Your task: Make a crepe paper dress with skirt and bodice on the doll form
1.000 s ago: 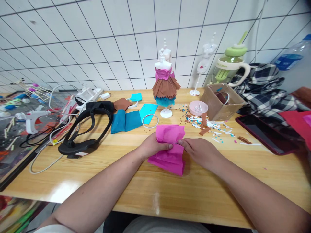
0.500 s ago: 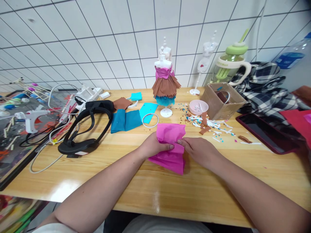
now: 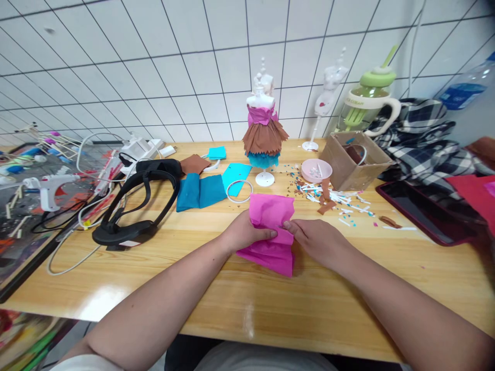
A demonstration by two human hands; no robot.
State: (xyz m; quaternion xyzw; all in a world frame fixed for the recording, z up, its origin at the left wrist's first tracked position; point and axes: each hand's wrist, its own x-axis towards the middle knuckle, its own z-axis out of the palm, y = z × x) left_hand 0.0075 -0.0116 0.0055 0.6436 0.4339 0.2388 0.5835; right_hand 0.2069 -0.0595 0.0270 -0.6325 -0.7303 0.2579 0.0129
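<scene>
A crinkled sheet of pink crepe paper is held between my two hands above the front of the table. My left hand grips its left side, thumb lying across the front and fingers hidden behind. At the right edge my right hand pinches the paper between thumb and forefinger. The lower part hangs in loose folds. Straight behind it stands a small white dress form wearing a paper dress with pink top, brown skirt and blue hem. A white ring lies just beyond my left hand.
Left are blue folded paper, a black headset strap, a glue gun and cables. Right are a pink dish, paper scraps, a cardboard box, a bare dress form, a green-lidded cup and a dark tray.
The top edge of the pink paper has risen very slightly. Both hands keep nearly the same place and grip.
</scene>
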